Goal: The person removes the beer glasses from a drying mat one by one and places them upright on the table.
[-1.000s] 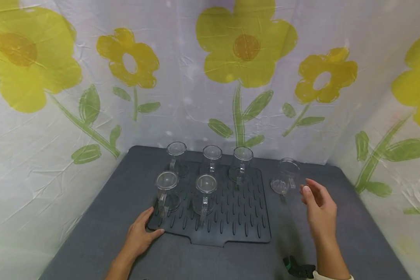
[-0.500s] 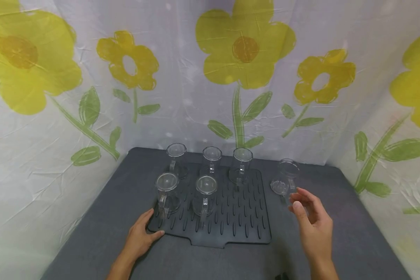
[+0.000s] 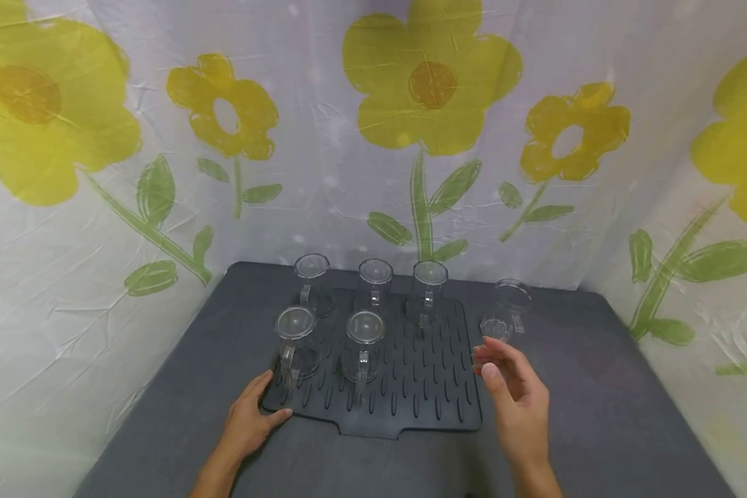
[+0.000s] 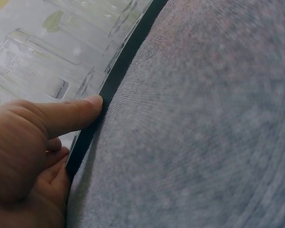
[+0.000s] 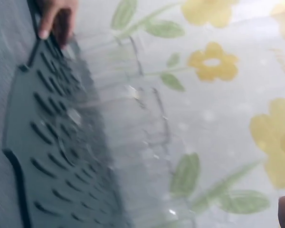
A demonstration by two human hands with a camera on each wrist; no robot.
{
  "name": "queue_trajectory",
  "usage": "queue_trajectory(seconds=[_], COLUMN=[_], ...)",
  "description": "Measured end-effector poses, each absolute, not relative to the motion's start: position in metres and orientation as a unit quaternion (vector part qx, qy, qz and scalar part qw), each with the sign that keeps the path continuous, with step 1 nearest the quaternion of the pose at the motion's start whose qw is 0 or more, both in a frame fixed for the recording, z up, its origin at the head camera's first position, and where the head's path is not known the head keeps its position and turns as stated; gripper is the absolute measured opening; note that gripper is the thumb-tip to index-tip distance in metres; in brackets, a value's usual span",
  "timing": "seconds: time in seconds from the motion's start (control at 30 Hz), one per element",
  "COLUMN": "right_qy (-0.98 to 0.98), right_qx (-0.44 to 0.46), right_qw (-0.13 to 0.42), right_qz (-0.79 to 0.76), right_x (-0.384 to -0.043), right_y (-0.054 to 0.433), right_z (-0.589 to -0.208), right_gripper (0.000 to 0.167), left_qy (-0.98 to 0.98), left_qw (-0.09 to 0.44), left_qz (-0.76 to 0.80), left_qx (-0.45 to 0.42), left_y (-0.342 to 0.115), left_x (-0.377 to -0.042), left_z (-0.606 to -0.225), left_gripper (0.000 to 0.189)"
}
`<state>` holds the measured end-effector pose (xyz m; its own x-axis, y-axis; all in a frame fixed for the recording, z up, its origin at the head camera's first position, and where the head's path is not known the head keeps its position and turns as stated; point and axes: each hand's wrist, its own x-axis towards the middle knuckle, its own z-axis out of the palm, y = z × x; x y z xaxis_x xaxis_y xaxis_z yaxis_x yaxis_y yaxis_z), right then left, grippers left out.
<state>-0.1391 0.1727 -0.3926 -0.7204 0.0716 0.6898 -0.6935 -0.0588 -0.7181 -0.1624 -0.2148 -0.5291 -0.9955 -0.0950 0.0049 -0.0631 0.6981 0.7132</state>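
Several clear mugs with handles stand on a dark ridged drying mat (image 3: 411,387), apparently upside down. Two are in its front left part, a left mug (image 3: 297,342) and a right mug (image 3: 364,349); the others line the back. My left hand (image 3: 244,423) spans the mat's front left corner, thumb against the front edge and fingers at the left side; the thumb (image 4: 76,114) touches that edge in the left wrist view. My right hand (image 3: 515,404) hovers with nothing in it near the mat's right edge, fingers loosely bent. Beyond it, another clear mug (image 3: 512,304) stands off the mat.
The grey table (image 3: 597,387) extends around the mat on every side. A white curtain (image 3: 311,200) with yellow flowers hangs behind and at both sides, close to the back mugs.
My right hand has moved left and slightly toward me, from beside the lone mug to the mat's right edge. My left hand and the mugs stay where they were.
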Motion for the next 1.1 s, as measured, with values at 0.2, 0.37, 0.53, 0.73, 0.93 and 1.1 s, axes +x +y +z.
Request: queue_trajectory(seconds=[0.2, 0.37, 0.53, 0.73, 0.93, 1.1], right_qy=[-0.655, -0.654, -0.662, -0.687, -0.713, -0.737], right_qx=[0.199, 0.215, 0.199, 0.15, 0.118, 0.097], right_qw=[0.218, 0.178, 0.145, 0.109, 0.075, 0.062], right_qz=[0.696, 0.703, 0.708, 0.703, 0.687, 0.666], right_x=[-0.15, -0.162, -0.17, -0.177, -0.175, -0.172], right_y=[0.145, 0.125, 0.107, 0.088, 0.072, 0.065], right_z=[-0.409, -0.43, -0.449, -0.469, -0.469, -0.466], right_gripper=[0.027, 0.025, 0.024, 0.024, 0.026, 0.026], left_qy=[-0.92, -0.921, -0.921, -0.918, -0.92, -0.919], left_qw=[0.017, 0.011, 0.019, 0.024, 0.019, 0.017], left_qz=[-0.39, -0.387, -0.388, -0.393, -0.39, -0.391], left_qx=[0.043, 0.05, 0.044, 0.043, 0.046, 0.046], left_y=[-0.217, -0.218, -0.218, -0.218, -0.217, -0.216], left_x=[-0.165, -0.165, -0.165, -0.164, -0.165, -0.165], left_z=[-0.529, -0.529, -0.529, -0.53, -0.53, -0.53], left_gripper=[0.087, 0.088, 0.087, 0.086, 0.088, 0.088])
